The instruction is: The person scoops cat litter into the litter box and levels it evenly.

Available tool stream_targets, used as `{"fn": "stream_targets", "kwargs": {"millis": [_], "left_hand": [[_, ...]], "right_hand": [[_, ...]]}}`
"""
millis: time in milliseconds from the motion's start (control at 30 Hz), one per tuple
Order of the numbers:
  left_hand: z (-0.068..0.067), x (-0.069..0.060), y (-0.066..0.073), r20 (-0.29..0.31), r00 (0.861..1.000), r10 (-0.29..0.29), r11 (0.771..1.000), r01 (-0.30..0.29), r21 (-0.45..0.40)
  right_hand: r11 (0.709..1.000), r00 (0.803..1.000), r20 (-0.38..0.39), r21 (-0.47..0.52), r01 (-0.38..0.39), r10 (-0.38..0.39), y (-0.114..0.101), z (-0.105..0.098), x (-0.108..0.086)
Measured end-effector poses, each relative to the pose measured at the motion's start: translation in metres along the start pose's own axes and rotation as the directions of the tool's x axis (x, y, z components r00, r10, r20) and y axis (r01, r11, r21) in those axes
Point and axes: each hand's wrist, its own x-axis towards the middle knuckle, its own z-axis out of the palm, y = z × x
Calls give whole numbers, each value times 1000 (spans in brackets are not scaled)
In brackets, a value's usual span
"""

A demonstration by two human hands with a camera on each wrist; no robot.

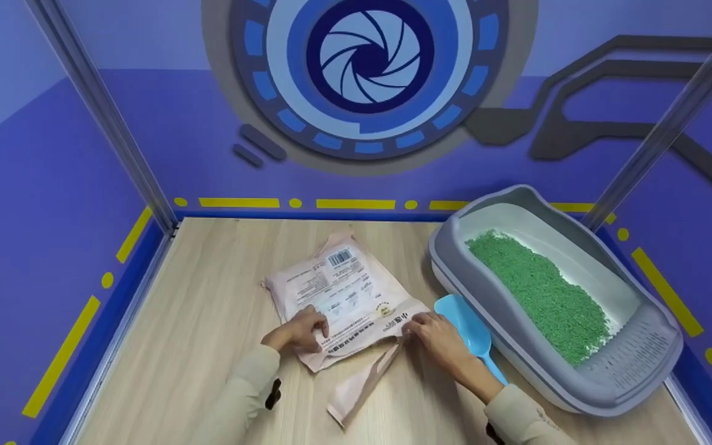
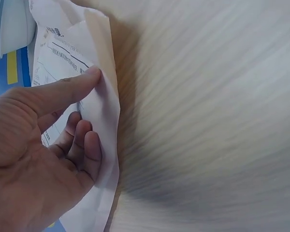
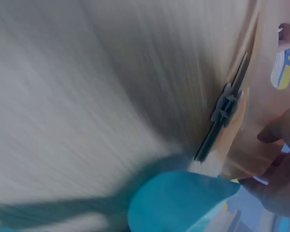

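A pale pink printed bag (image 1: 343,296) lies on the table, its near edge torn open. A narrow torn strip (image 1: 362,386) trails from its right corner toward me. My left hand (image 1: 303,330) grips the bag's near left part; in the left wrist view the thumb presses its face (image 2: 108,96) and the other fingers curl beside it. My right hand (image 1: 439,340) pinches the right corner where the strip joins. A blue scoop (image 1: 467,324) lies just beyond that hand. In the right wrist view, a slender dark object (image 3: 224,111) shows along the bag; its kind is unclear.
To the right stands a grey litter box (image 1: 473,284) with green granules (image 1: 535,290) spread inside. The scoop lies against its left side. Patterned blue walls (image 1: 164,136) enclose the wooden table (image 1: 207,266) at the back and both sides.
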Motion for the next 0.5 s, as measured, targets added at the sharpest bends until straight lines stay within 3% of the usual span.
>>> {"fn": "stream_targets", "kwargs": {"millis": [100,167,267,333,400,500], "left_hand": [[-2,-2,-2,-13,1000,27,999,-28,-20],[-3,-3,-3,-24,997,77,997,-78,-23],[-4,-5,-4,-54,980,192,981,-193,-8],[-5,-7,-4,-70,971,229,973,-230,-18],[-5,-10,-1,-79,977,199,978,-203,-54],[-8,-18,4,-53,998,31,980,-41,-194]], "right_hand": [[1000,999,38,2,23,-23,3,-3,9],[1000,999,49,23,21,-22,5,-6,13],[998,999,42,67,-17,14,10,-11,19],[994,998,36,90,-54,50,15,-14,22],[989,995,42,111,-96,92,20,-16,25],[971,985,86,179,-160,146,26,-18,34]]}}
